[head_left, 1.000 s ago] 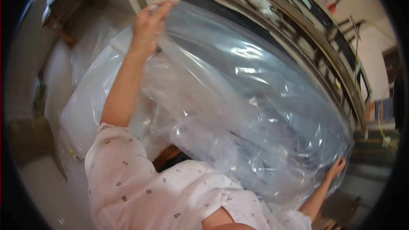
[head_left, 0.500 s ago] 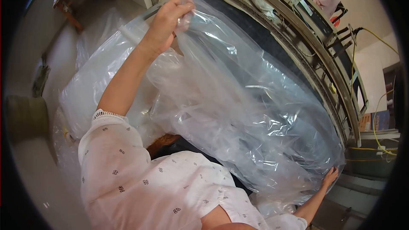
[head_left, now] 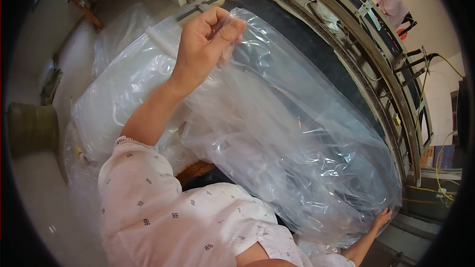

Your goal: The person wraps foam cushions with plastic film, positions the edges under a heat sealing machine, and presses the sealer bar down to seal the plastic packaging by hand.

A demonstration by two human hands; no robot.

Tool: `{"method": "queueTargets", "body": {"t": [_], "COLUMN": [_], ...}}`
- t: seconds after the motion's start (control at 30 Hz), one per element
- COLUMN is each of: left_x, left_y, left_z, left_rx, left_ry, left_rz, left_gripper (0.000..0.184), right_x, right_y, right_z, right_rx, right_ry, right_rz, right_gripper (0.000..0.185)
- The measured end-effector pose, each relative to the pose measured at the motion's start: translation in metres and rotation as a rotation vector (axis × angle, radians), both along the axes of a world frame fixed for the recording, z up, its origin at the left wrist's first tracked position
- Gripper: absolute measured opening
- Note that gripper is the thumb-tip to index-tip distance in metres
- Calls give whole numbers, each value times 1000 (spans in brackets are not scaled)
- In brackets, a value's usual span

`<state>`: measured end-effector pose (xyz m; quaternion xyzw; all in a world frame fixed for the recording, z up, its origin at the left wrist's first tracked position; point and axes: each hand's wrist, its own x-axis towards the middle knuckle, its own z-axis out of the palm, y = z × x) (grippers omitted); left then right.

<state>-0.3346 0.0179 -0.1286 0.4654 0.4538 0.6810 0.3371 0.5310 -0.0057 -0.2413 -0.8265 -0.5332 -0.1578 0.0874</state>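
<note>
Plastic film [head_left: 297, 133] drapes our counter [head_left: 292, 24], dark along its far edge; our left hand [head_left: 205, 42] pinches one end, our right hand [head_left: 382, 218] touches the other, grip unclear.

Plastic sheet [head_left: 307, 128] mid-view, spread in front of person's torso [head_left: 188, 207], across near part of machine bed [head_left: 297, 27]; far strip of bed runs beyond sheet's far edge. Rails [head_left: 346, 44] behind bed, along its far side, top ctr. to R. L hand [head_left: 212, 39] at sheet's far L corner, w/ corner in fingers; R hand [head_left: 382, 217] at sheet's near R end, touching edge. More plastic [head_left: 123, 89] L of sheet, partly behind L forearm. Table [head_left: 90, 16] far L, beyond that plastic. Round block [head_left: 32, 128] at L edge, well apart fr. sheet. Box [head_left: 444, 158] R of rails' near end. Cloth [head_left: 391, 7] beyond rails, upper R.
</note>
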Motion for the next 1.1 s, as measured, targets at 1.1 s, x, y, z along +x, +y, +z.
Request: {"method": "queueTargets", "body": {"t": [1.1], "left_x": [307], "left_y": [136], "left_z": [-63], "left_rx": [181], "left_ry": [1128], "left_rz": [-552], "left_gripper": [21], "right_x": [-62], "right_y": [-115], "right_z": [59], "right_rx": [202], "right_ry": [1398], "right_rz": [-11], "right_gripper": [33]}}
